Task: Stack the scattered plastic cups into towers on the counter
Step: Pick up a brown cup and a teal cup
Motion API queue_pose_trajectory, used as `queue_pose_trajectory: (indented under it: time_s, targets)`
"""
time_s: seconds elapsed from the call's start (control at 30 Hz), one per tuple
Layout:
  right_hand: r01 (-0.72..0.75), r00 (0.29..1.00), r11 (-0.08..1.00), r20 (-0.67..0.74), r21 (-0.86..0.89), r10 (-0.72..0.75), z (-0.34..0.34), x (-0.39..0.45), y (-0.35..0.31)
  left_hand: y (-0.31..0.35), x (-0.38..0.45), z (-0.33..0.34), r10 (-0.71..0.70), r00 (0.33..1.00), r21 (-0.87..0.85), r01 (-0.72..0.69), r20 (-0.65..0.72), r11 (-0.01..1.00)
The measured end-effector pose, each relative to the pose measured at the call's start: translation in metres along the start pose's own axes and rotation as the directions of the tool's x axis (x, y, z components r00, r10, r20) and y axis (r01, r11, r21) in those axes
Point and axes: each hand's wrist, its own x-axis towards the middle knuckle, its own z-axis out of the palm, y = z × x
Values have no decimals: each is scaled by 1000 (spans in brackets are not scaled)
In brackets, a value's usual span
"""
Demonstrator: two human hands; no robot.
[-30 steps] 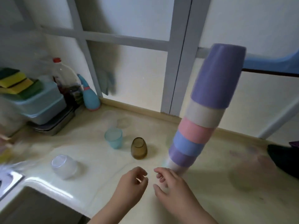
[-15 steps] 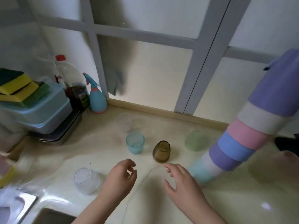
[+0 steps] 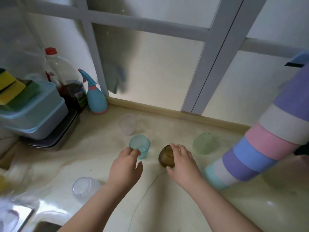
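A tall tower of upturned cups (image 3: 260, 148) in purple, white, pink, blue and teal stands at the right of the counter (image 3: 103, 161). My right hand (image 3: 182, 159) wraps around a brown cup (image 3: 165, 156) standing upside down on the counter. My left hand (image 3: 127, 166) is spread open, its fingertips at the near side of an upright teal cup (image 3: 139, 145). A green cup (image 3: 203, 144) sits behind the brown one. One clear cup (image 3: 127, 125) stands farther back. Another clear cup (image 3: 82, 187) lies near the front left.
At the left stand stacked plastic boxes (image 3: 35, 114) with sponges on top, a bottle (image 3: 66, 81) and a blue spray bottle (image 3: 96, 97). A frosted window (image 3: 150, 67) runs along the back. A sink (image 3: 15, 216) is at the bottom left.
Both hands have reached forward: the right one has closed around the brown cup and the left one has arrived at the teal cup. The camera has dipped and turned left.
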Motion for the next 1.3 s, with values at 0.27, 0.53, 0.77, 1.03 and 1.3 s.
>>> queue_pose_trajectory:
  time_s: [0.27,0.53,0.77,1.03,1.3]
  targets:
    - [-139,989,984,74,112,131,27,30,-1,-22,6,7,55,998,133,-54,-4,990]
    - [23,999,983,22,183,-27,12,-12,-18,-27,27,23,147,985,390,-169,86,905]
    - [56,998,975,16,217,-61,-5,-66,-13,-18,13,31,161,987,371,-155,16,916]
    - [62,998,954,-12,293,-61,-15,-109,22,28,-52,27,277,961,335,-254,-23,908]
    - [47,999,948,-4,314,-48,-45,-184,95,115,-120,52,391,915,330,-341,-98,880]
